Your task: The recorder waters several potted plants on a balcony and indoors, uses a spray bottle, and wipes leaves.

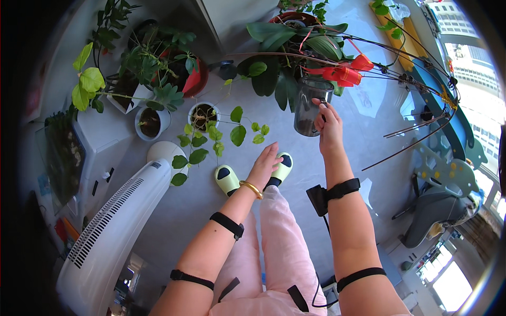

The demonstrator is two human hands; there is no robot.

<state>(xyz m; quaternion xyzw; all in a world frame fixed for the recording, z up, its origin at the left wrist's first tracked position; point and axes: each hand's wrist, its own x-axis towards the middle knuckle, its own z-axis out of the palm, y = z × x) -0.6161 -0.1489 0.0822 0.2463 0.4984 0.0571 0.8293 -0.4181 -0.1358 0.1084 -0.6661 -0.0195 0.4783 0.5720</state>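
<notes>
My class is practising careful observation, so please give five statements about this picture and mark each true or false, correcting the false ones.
1. The right hand grips a see-through dark jug by its handle. True.
2. A gold-coloured bracelet sits at the wrist of the left hand. True.
3. The left hand is holding a flowerpot. False: it appears empty.
4. Both slippers are red. False: the slippers are pale green.
5. A tall white appliance is on the left side of the picture. True.
</notes>
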